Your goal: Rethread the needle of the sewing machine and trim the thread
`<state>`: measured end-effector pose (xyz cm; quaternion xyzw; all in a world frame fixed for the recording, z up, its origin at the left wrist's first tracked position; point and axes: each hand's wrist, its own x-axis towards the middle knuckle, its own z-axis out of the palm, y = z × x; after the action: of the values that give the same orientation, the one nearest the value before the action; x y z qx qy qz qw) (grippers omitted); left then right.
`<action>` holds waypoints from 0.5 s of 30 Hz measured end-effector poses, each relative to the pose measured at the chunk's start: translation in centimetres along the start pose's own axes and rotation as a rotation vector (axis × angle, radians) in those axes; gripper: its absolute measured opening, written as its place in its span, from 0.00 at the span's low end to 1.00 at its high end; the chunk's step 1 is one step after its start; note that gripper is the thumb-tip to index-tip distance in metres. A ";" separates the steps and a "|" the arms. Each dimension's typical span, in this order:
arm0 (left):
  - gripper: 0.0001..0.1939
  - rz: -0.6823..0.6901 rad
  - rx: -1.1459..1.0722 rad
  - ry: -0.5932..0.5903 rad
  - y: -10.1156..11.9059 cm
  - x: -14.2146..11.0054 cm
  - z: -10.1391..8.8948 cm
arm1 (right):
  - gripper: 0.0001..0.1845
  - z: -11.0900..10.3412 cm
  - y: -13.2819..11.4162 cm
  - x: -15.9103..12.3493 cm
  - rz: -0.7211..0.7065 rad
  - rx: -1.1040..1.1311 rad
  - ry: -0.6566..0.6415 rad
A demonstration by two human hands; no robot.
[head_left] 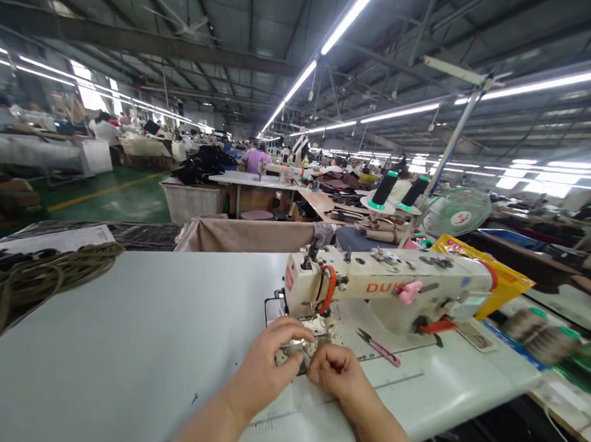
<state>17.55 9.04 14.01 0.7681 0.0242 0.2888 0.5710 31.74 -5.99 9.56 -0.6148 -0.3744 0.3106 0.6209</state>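
1. Sewing machine (389,275), white w/ orange letters: on white table (182,334), needle end to L, directly ahead of both hands.
2. L hand (268,353): open, thumb & fingers apart, just in front of machine's needle end. No clear grip visible.
3. R hand (341,371): fingers curled, thumb & index tips together, close beside L hand, also in front of needle end. Can't tell if anything's pinched; too small/blurred.
4. Snips (380,347), pink handles: on table in front of machine, R of R hand, tips pointing twd machine.
5. Pink item (410,292): on machine's front, by lettering.
6. Yellow bag (509,274): against R end of machine.
7. Black thread cones (384,190), approx. 2, behind machine; fan (459,212) behind its R end.
8. Cloth-lined bin (251,234): behind machine, off to L.
9. Olive strips (53,276): bundle, far L of machine.
10. Person in purple top (255,159): well behind machine.
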 end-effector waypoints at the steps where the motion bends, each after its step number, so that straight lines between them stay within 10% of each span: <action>1: 0.17 -0.035 -0.007 -0.024 -0.1 0.1 0.1 | 0.20 -0.1 0.1 0.0 0.000 0.035 -0.005; 15: 0.09 -0.214 0.021 -0.022 -1.6 0.7 0.4 | 0.22 -0.9 -0.2 0.4 -0.053 0.186 0.070</action>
<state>18.84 9.49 12.77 0.7703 0.1026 0.2174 0.5907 32.73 -6.16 9.82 -0.5547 -0.3382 0.3058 0.6960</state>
